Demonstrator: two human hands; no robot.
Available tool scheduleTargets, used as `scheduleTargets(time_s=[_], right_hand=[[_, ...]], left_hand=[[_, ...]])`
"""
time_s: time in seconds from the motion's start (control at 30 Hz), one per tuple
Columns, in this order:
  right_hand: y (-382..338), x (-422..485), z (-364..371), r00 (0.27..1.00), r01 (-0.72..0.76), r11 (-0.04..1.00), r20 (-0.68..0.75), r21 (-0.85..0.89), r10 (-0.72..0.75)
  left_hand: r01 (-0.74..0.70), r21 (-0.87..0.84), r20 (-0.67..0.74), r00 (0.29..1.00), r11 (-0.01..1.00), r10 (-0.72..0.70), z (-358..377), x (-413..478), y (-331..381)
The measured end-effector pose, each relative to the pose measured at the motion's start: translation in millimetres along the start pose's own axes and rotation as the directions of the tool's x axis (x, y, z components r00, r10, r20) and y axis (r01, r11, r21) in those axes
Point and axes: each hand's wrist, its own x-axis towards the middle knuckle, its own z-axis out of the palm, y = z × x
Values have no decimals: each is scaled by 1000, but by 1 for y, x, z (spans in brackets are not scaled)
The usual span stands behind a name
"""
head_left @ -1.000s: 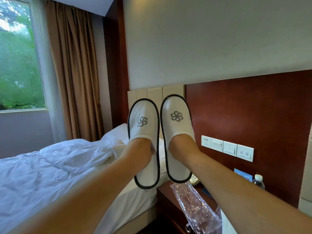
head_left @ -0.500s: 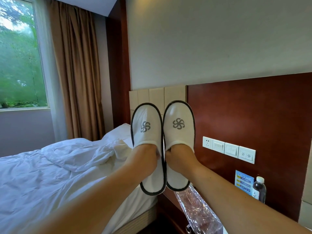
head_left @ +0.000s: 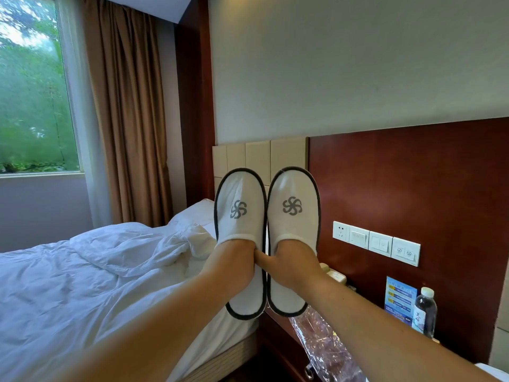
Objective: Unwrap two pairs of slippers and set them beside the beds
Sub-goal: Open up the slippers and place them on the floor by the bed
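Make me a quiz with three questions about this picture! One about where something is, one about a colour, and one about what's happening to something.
1. Where is the water bottle?
A. beside the blue card
B. on the floor
C. on a chair

2. What colour edges the slippers?
A. red
B. dark
C. yellow

3. The slippers are:
A. sealed in plastic
B. on the floor
C. worn on the left hand and right hand

Answers:
1 A, it stands next to the card.
2 B, a dark band rims each.
3 C, hands fill them; the clear wrapper lies below.
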Motion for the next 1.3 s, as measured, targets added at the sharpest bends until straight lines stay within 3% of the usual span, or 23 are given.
scheduleTargets(time_s=[0.07, 0.1, 0.13, 0.17, 0.23, 0.3, 0.33, 0.4, 0.47, 0.5, 0.6, 0.73, 0.97, 1.13, 1.3], right_hand=[[0, -3, 11, 997, -45, 999, -61, 30, 47], [-1, -5, 15, 993, -56, 998, -103, 41, 60], [-1, -5, 19, 986, -38, 998, -161, 57, 47], [-3, -6, 18, 979, -35, 996, -198, 80, 50], [-4, -4, 13, 967, 0, 993, -255, 116, 30], [-4, -2, 4, 956, 28, 996, -294, 86, -1], [-4, -2, 2, 947, 46, 997, -321, 58, -25], [1, -1, 3, 914, 102, 995, -394, -11, -98], [3, -1, 4, 895, 144, 988, -418, -55, -154], [4, 1, 5, 896, 171, 981, -399, -94, -195], [0, 4, 6, 908, 238, 955, -309, -179, -284], [-7, 0, 7, 886, 306, 942, -321, -136, -334], [-9, -5, 2, 913, 285, 949, -265, -131, -311], [-17, -5, 0, 918, 299, 954, -273, -1, -287], [-26, -8, -2, 915, 353, 933, -231, 66, -330]], left_hand=[[-284, 384, 113, 959, 879, 260, 7, -10, -11], [-313, 475, 231, 946, 822, 227, 13, -8, -13], [-271, 315, 178, 958, 910, 224, 12, -10, -7], [-339, 158, -6, 939, 928, 344, 10, -12, -9], [-511, 44, -110, 852, 858, 513, -6, -27, -16], [-596, -113, -139, 802, 795, 581, -23, -35, -26], [-581, -277, -130, 812, 765, 569, -34, -39, -26], [-539, -454, -313, 842, 709, 440, -54, -34, -34], [-544, -365, -585, 765, 755, 268, -70, -25, -44], [-492, -324, -637, 745, 808, 198, -76, -21, -49], [-264, -405, -514, 858, 875, 21, -82, -5, -59], [-72, -683, -234, 964, 727, -125, -73, -2, -64], [-11, -807, -135, 977, 591, -166, -48, -19, -68], [-110, -839, -230, 959, 532, -164, -35, -27, -73], [28, -867, -132, 950, 497, -284, -31, -24, -83]])
